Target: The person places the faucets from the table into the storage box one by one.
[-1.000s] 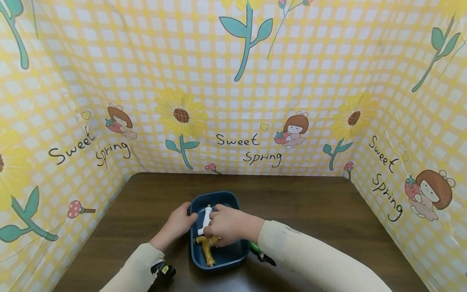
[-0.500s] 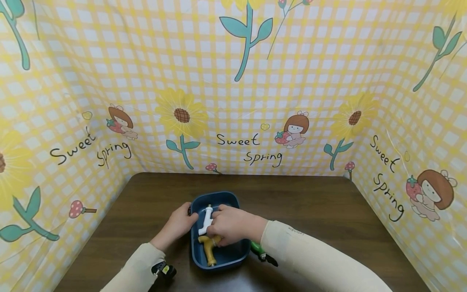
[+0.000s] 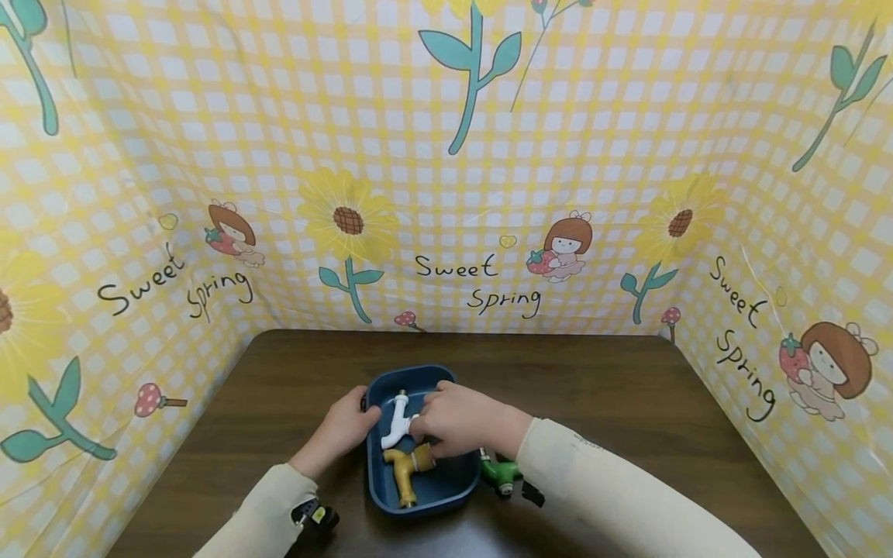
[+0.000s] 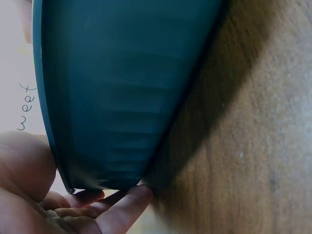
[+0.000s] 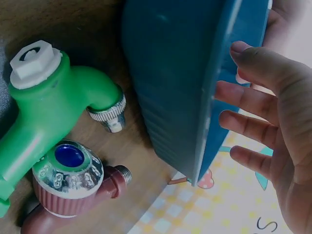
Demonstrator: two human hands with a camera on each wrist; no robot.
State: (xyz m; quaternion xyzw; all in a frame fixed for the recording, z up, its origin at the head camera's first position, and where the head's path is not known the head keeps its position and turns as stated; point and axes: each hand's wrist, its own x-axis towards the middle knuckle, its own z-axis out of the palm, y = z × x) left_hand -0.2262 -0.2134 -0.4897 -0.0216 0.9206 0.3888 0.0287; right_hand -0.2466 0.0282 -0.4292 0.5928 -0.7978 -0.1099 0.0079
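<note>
A blue plastic bin (image 3: 446, 484) stands on the table with a white tap (image 3: 394, 430) and a yellow-brown tap (image 3: 403, 479) lying inside. My left hand (image 3: 339, 430) grips the bin's far left corner, thumb at the rim; the left wrist view shows its fingers (image 4: 127, 207) against the outer end wall. Over the bin's right side is my right hand (image 3: 460, 418), close to the handle ends of both taps. Its fingers are loosely spread in the right wrist view, with nothing seen held between them.
Right of the bin, a green tap (image 5: 53, 109) and a reddish-brown tap (image 5: 68, 195) with a silver-and-blue top lie on the table (image 3: 579, 387); the right forearm partly covers them in the head view. A yellow checked cloth (image 3: 446, 194) surrounds the table.
My right hand has moved slightly right and away from the yellow-brown tap, uncovering more of both taps in the bin. More of the green tap shows. The left hand stays at the bin's corner.
</note>
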